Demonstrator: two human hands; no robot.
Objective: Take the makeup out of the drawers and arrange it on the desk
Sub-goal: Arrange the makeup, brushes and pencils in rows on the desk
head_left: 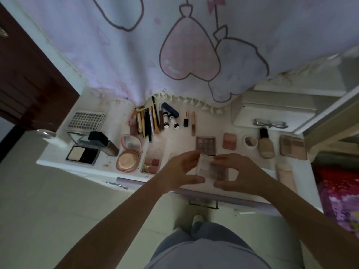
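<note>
Both hands are holding a clear-lidded eyeshadow palette (210, 168) over the near edge of the white desk (217, 123), at about 6 o'clock of the laid-out makeup. The left hand (182, 169) is gripping the palette's left side, thumb below and fingers above; the right hand (239, 173) is pinching its right side the same way. At 12 o'clock from the hands, a square brown palette (206, 145) is lying flat. At 10 o'clock, a cluster of pencils and brushes (147, 121) is resting under the curtain hem. At 9 o'clock, a pink round compact (129, 153) is sitting open, and at 3 o'clock a foundation bottle (265, 145) is lying on its side.
</note>
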